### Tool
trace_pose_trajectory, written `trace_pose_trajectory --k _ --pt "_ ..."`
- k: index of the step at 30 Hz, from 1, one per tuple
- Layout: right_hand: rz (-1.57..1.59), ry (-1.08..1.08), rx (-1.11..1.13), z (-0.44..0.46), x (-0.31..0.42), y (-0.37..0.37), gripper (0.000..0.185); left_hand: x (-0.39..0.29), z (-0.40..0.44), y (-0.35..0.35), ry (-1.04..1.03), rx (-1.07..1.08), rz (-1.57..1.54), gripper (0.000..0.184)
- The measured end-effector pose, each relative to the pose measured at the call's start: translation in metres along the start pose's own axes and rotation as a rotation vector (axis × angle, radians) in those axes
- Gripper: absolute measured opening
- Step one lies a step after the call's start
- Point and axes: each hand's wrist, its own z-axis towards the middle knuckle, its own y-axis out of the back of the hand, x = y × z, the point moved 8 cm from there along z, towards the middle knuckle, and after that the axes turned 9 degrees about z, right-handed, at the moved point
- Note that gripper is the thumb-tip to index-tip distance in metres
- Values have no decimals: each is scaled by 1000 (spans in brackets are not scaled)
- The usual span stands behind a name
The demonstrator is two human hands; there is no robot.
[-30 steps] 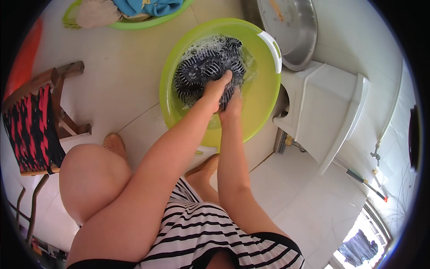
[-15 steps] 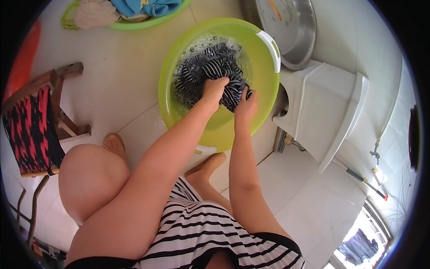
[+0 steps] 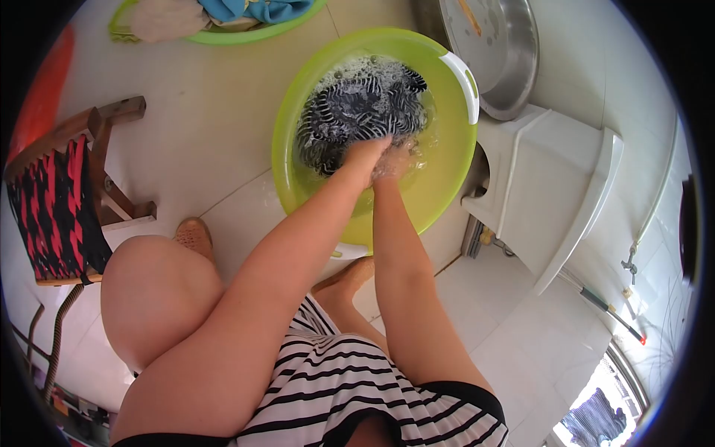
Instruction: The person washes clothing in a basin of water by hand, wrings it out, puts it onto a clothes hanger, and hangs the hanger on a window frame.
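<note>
A black-and-white striped garment [image 3: 357, 112] lies spread out in sudsy water inside a green plastic basin [image 3: 287, 167]. My left hand [image 3: 365, 158] is at the garment's near edge, closed on the wet cloth, with part of the fingers hidden. Just beside it, my right hand [image 3: 392, 162] is under the water close to the same edge. Splashes and ripples blur its fingers, so their grip cannot be made out.
A second green tub [image 3: 253, 33] with clothes stands at the far left. Behind the basin's right side is a metal basin [image 3: 514, 59]; a white fixture [image 3: 544, 164] stands to the right. A wooden chair [image 3: 97, 164] with woven straps is at left.
The garment was bunched up between both hands; now it lies spread flatter, farther up the basin. My right hand has moved down and left into the water, making splashes.
</note>
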Motion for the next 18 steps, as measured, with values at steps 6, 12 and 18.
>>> trace_pose_trajectory --k 6,12,18 --pt "1408 -51 -12 -103 12 76 47 -18 -14 -20 -26 242 -139 49" --pt "779 586 -300 -187 78 164 26 -37 -47 -24 -168 322 -171 30" --pt "808 321 -372 -68 59 142 29 -15 9 1 -210 34 -245 20"
